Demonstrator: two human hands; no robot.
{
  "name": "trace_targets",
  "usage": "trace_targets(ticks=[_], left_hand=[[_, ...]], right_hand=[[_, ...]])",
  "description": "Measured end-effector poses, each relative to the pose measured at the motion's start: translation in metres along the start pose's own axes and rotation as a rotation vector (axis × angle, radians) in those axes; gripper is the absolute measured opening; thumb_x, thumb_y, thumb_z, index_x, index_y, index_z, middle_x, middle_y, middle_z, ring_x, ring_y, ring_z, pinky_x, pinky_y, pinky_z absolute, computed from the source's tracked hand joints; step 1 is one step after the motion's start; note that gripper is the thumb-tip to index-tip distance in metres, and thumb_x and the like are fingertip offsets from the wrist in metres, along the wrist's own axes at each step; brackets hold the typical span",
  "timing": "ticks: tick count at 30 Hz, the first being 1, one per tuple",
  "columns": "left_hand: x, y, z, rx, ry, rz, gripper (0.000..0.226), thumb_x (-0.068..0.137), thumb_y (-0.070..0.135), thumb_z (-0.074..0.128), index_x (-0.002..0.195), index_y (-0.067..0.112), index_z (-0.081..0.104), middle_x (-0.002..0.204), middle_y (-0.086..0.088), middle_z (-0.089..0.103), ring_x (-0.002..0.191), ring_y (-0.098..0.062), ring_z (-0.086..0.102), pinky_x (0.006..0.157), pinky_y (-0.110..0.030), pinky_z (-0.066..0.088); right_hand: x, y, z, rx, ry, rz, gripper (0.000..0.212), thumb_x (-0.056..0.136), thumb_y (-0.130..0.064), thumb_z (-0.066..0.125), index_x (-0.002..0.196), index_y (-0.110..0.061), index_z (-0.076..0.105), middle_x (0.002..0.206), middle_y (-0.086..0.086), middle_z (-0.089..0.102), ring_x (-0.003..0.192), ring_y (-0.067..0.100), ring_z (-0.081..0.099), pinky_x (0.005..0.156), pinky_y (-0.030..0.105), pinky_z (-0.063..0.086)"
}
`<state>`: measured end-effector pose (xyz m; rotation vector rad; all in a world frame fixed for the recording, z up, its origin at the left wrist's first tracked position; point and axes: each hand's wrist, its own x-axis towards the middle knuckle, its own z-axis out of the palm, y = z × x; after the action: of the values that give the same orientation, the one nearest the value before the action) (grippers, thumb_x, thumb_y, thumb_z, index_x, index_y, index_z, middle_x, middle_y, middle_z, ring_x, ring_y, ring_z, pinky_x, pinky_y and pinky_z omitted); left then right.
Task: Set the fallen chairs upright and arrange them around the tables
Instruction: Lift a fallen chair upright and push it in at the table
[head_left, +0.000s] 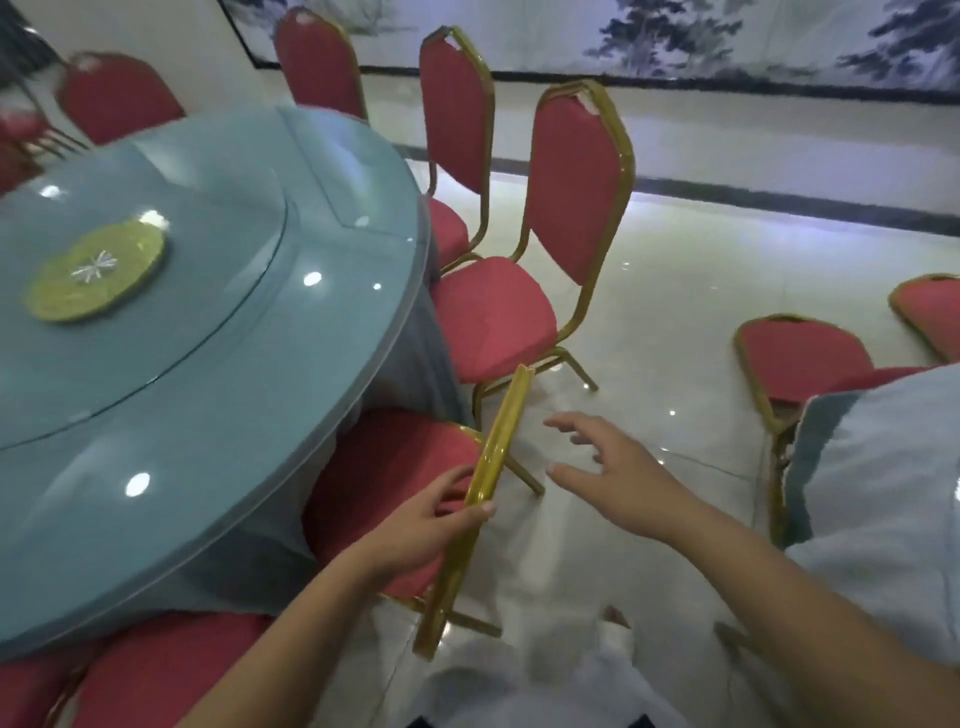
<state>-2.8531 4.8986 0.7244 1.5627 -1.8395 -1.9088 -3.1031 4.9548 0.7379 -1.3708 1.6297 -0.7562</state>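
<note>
Chair (395, 467) upright, seat partly tucked under round worktop (234, 389) edge; its gold back rail is gripped by left hand (428, 527). Right hand (618, 478) held spread just beside, touching nothing.

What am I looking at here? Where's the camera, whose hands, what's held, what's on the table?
No machine: one camera worn on a person's head looks down at their bare hands. The left hand has its grip round the gold back frame of a red chair at the round table. The right hand is open beside it, holding nothing. On the table lies a yellow-green disc. Upright chairs stand around it; at right, more chairs seem to lie on the floor.
</note>
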Motion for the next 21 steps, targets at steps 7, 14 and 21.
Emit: trace_targets(ticks=[7, 14, 21], left_hand=[[0.019, 0.012, -0.017, -0.136, 0.037, -0.211, 0.045, 0.08, 0.07, 0.061, 0.117, 0.046, 0.064, 0.11, 0.01, 0.071, 0.1, -0.011, 0.069, 0.076, -0.036, 0.059], [0.046, 0.021, -0.038, -0.136, -0.049, -0.301, 0.036, 0.083, 0.063, 0.064, 0.105, 0.035, 0.073, 0.105, -0.005, 0.072, 0.098, -0.023, 0.07, 0.08, -0.054, 0.058], [0.017, 0.019, -0.019, -0.205, 0.0, -0.347, 0.043, 0.082, 0.066, 0.061, 0.124, 0.057, 0.055, 0.128, 0.023, 0.055, 0.117, -0.004, 0.053, 0.097, -0.034, 0.05]], right_hand=[[0.117, -0.019, -0.015, -0.146, -0.279, -0.19, 0.044, 0.088, -0.043, 0.063, 0.13, -0.04, 0.052, 0.129, -0.019, 0.048, 0.105, -0.014, 0.044, 0.084, 0.006, 0.031], [0.178, -0.026, -0.016, -0.384, -0.61, -0.262, 0.037, 0.089, -0.053, 0.057, 0.124, -0.041, 0.058, 0.126, -0.017, 0.054, 0.107, -0.001, 0.054, 0.093, 0.026, 0.046], [0.212, -0.027, -0.012, -0.532, -1.073, -0.319, 0.049, 0.076, -0.082, 0.047, 0.114, -0.053, 0.06, 0.099, -0.035, 0.06, 0.094, -0.012, 0.056, 0.087, 0.023, 0.048]])
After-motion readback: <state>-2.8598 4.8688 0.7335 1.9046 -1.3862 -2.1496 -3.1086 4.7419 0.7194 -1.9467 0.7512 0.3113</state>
